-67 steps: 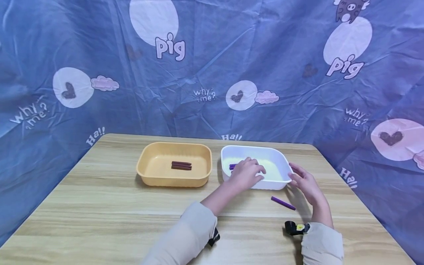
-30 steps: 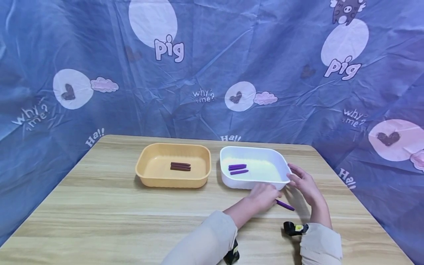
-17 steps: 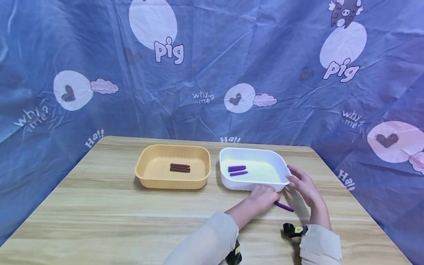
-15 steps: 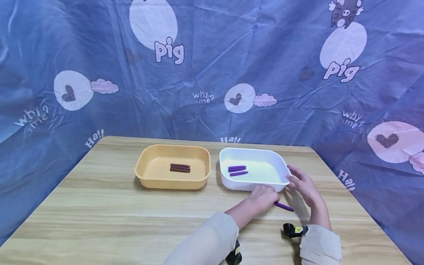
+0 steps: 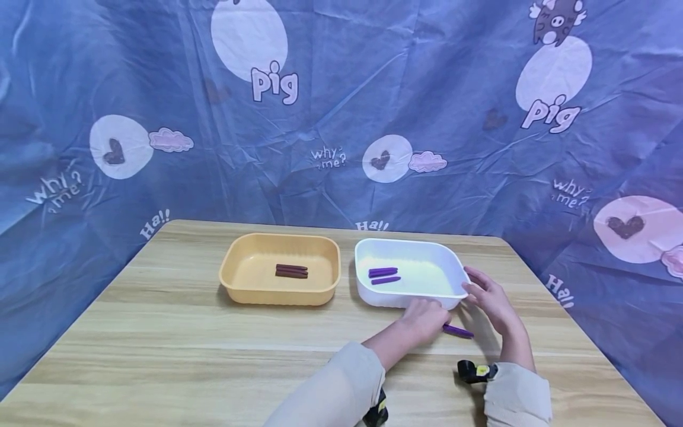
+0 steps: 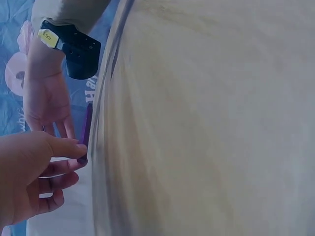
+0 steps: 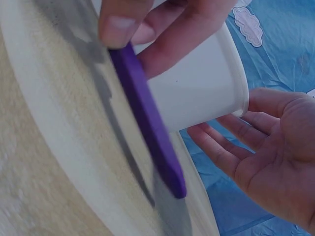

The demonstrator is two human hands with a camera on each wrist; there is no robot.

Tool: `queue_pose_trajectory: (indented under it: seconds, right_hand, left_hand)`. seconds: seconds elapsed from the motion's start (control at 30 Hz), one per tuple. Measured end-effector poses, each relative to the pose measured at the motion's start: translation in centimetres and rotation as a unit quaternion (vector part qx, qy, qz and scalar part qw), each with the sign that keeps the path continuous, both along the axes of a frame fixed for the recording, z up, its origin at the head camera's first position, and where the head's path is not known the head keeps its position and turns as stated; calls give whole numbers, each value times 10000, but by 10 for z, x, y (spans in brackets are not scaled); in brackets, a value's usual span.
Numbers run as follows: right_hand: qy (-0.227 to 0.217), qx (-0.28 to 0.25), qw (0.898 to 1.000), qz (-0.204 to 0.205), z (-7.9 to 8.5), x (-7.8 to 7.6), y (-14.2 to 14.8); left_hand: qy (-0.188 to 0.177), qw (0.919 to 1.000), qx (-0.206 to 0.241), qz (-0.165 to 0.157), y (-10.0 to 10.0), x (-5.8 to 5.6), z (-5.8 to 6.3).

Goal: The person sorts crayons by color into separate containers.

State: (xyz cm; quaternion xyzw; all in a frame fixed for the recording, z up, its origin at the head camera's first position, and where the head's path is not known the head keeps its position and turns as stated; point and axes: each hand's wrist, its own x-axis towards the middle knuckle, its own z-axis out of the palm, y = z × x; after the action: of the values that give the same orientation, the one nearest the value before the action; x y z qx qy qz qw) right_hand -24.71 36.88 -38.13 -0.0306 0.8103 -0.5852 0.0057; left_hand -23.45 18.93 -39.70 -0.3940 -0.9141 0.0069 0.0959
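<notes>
My left hand pinches one end of a purple crayon between thumb and fingers, close over the table in front of the white tub. The crayon's tapered end points right, toward my other hand, and its shadow shows beside it in the right wrist view. Relaxed fingers and thumb of my right hand rest against the tub's right end, at the rim. Inside the tub, several purple crayons lie side by side at the left.
To the left of the white tub stands a yellow tub holding several brown crayons. Both tubs sit toward the back of the wooden table. A blue printed cloth hangs behind.
My left hand has come out of the white tub, moved down and right, and taken hold of the crayon on the table. The crayon's angle has shifted slightly. My right hand has stayed put.
</notes>
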Motion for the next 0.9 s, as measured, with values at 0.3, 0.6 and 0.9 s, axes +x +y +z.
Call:
queue_pose_trajectory:
  seconds: [0.3, 0.6, 0.9]
  right_hand:
    - [27, 106, 9999, -2, 1, 1, 0]
    - [30, 91, 10000, -6, 1, 0, 1]
    - [15, 16, 10000, 7, 1, 0, 0]
  left_hand:
    - [-4, 9999, 61, 108, -2, 6, 15]
    - [-180, 9992, 96, 354, -9, 5, 32]
    - [-155, 9986, 358, 348, -27, -2, 54]
